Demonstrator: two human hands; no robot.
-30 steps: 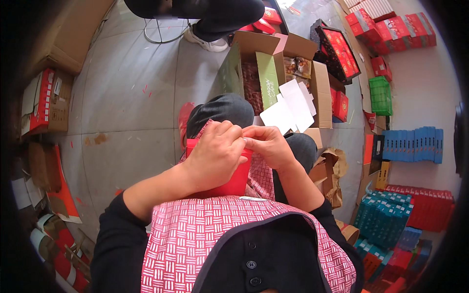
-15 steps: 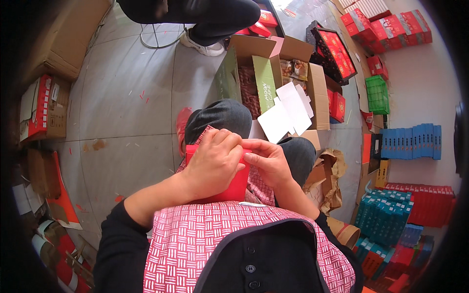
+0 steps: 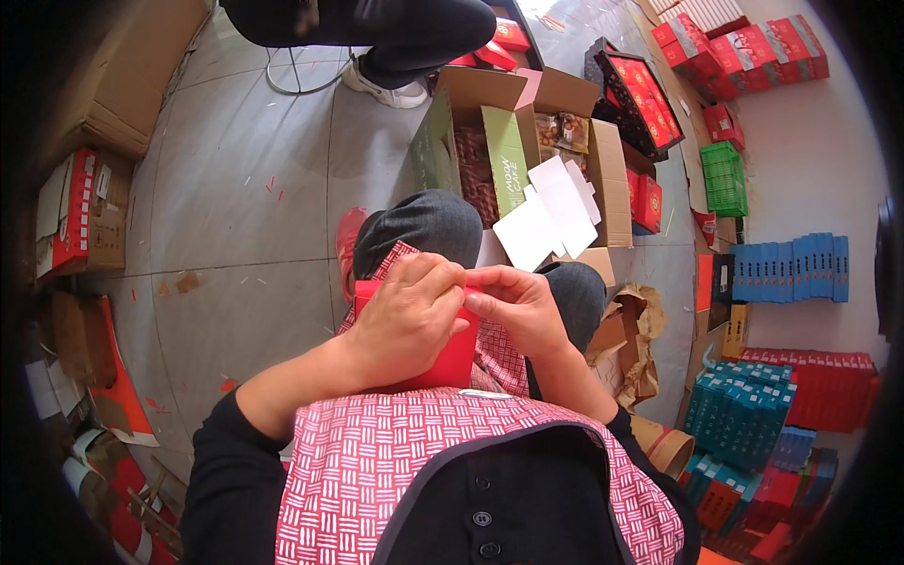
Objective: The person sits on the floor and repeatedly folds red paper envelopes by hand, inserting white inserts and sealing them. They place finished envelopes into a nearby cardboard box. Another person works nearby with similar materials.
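A red box (image 3: 450,365) rests upright on my lap against the red-and-white patterned apron (image 3: 367,452). My left hand (image 3: 407,315) lies over its upper part with the fingers curled, hiding much of it. My right hand (image 3: 521,306) pinches the box's upper right edge between thumb and forefinger. The fingertips of both hands meet at that corner, and what exactly they press there is hidden.
Past my knees stand a green carton (image 3: 438,155) and a brown carton (image 3: 617,188), with folded white card (image 3: 551,221) across them. Crumpled brown paper (image 3: 642,344) lies right of my knee. Another person's leg (image 3: 395,47) is at the far side. Boxed stacks (image 3: 789,268) line the right wall.
The view has shifted very slightly. Both hands keep almost the same hold on the red box, with only small finger movement.
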